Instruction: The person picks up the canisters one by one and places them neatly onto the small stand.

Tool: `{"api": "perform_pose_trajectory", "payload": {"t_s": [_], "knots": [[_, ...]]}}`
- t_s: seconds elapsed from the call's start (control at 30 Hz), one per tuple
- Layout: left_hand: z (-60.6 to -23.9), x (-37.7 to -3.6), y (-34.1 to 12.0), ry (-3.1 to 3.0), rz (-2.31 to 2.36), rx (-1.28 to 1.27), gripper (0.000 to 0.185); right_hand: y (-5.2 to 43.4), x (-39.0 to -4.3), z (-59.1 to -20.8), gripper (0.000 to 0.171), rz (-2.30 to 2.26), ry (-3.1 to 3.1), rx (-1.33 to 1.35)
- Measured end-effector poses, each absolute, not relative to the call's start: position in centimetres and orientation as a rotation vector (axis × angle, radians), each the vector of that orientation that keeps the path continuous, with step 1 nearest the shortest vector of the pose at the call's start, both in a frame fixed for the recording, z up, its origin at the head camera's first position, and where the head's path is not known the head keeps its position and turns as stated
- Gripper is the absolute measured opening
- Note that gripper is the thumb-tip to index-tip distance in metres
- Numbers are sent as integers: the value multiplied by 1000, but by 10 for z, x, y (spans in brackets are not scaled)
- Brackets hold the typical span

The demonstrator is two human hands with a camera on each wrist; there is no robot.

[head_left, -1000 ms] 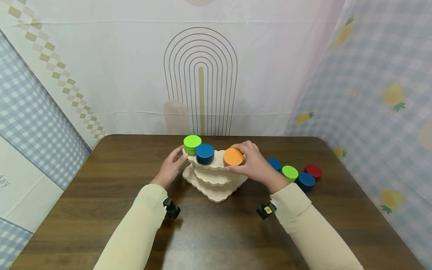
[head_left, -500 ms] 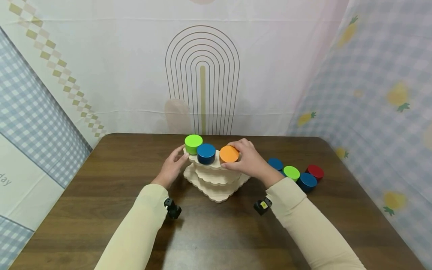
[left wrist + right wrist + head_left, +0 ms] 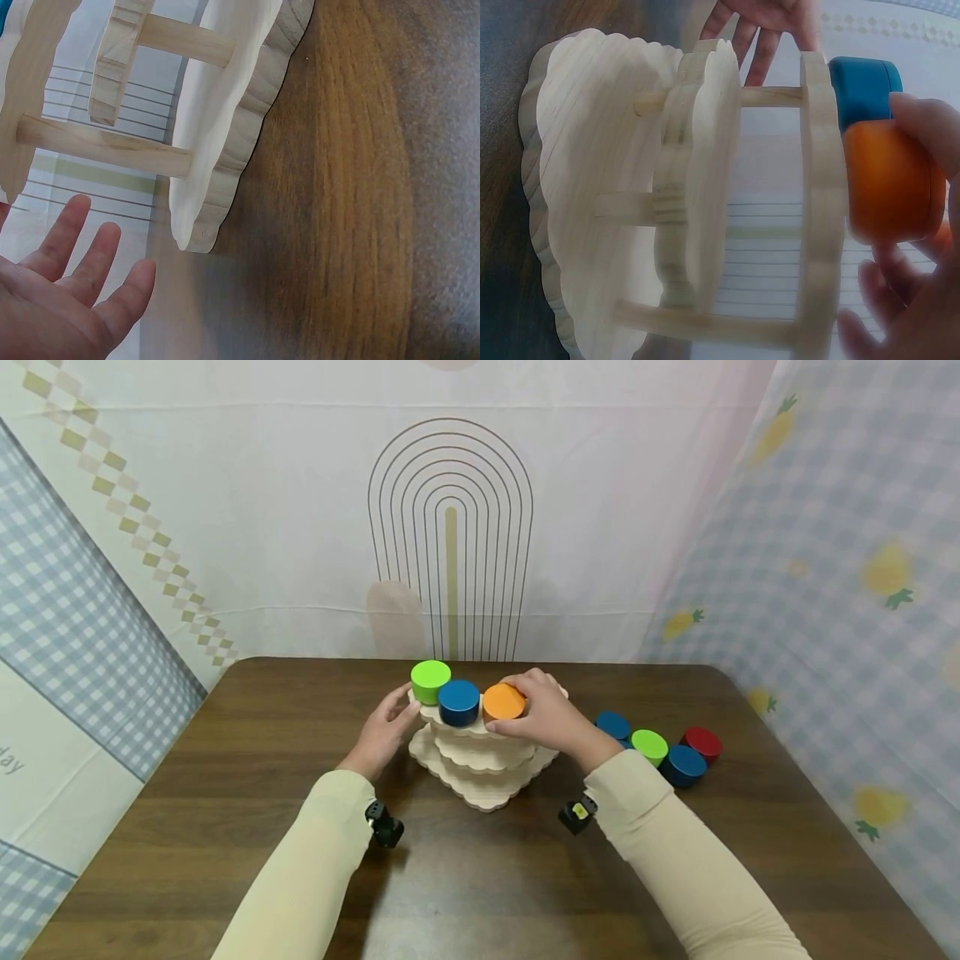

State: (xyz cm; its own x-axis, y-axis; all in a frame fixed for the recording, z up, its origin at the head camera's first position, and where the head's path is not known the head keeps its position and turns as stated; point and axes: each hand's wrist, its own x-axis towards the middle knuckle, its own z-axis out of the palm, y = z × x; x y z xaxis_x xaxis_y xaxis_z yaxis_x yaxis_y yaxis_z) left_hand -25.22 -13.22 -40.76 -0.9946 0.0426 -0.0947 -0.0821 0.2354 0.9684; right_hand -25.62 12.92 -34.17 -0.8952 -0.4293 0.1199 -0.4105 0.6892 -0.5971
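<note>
A three-tier pale wooden stand (image 3: 486,795) with scalloped tiers and round posts stands upright on the table. On its top tier sit a green round tin (image 3: 431,680) and a blue round tin (image 3: 459,703). My right hand (image 3: 551,714) grips an orange round tin (image 3: 502,700) between thumb and fingers, at the top tier beside the blue one. In the right wrist view the orange tin (image 3: 895,184) appears against the tier surface. My left hand (image 3: 381,735) pinches the top tier's left corner with thumb and index finger. Its other fingers (image 3: 127,296) stay spread and loose in the left wrist view.
To the right of the stand, several tins lie grouped on the brown wooden table (image 3: 480,877): blue tins (image 3: 683,764), a green tin (image 3: 648,747) and a red tin (image 3: 703,742). A patterned cloth (image 3: 300,527) hangs behind the table.
My right hand has brought the orange tin leftward along the top tier, closer to the blue tin. The left hand keeps its place at the stand's corner.
</note>
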Motion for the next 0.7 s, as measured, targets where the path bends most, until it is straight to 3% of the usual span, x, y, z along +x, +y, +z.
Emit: {"api": "perform_pose_trajectory", "payload": {"t_s": [0.7], "knots": [[-408, -253, -132, 2408, 1856, -42, 57, 127, -261, -346, 66, -965, 2861, -687]]}}
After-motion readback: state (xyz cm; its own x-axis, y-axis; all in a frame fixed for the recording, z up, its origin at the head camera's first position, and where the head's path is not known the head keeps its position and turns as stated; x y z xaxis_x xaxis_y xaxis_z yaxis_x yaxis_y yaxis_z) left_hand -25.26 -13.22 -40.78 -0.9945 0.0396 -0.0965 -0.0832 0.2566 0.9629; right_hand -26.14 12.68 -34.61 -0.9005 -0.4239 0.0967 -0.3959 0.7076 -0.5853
